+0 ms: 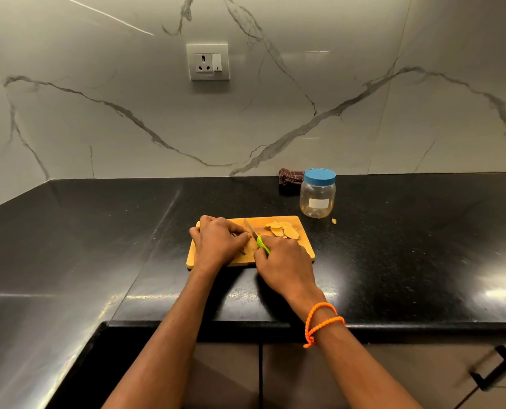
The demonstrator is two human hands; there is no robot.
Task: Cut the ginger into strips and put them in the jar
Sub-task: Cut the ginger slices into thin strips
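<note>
The curled fingers of the left hand (216, 240) press down on a piece of pale tan ginger (247, 246) that is mostly hidden beneath them, fingertips tucked close together just beside the blade. The right hand (284, 261) has its fingers wrapped round the bright green handle of a small steel-bladed paring knife (254, 233), whose blade angles away from the knuckles and sits against the left fingertips. Just beyond the knife tip, to the right of the fingers, lies a loose overlapping heap of flat oval ginger slices (282, 230); they overlap too much for a sure count, perhaps half a dozen. All of this rests on one rectangular light wooden cutting board (304, 249). Ginger likely handles as light, firm and fibrous, a little slippery on cut faces, so it is best pinned from above with tips curled back from the edge. Farther out, beyond the board's far right corner, stands one clear plastic jar (317, 199) with a blue screw lid (319, 176) on it, one stray ginger scrap (333, 221) near its base, and one dark checked cloth (290, 180) beside it, on a glossy black stone counter (98, 246).
</note>
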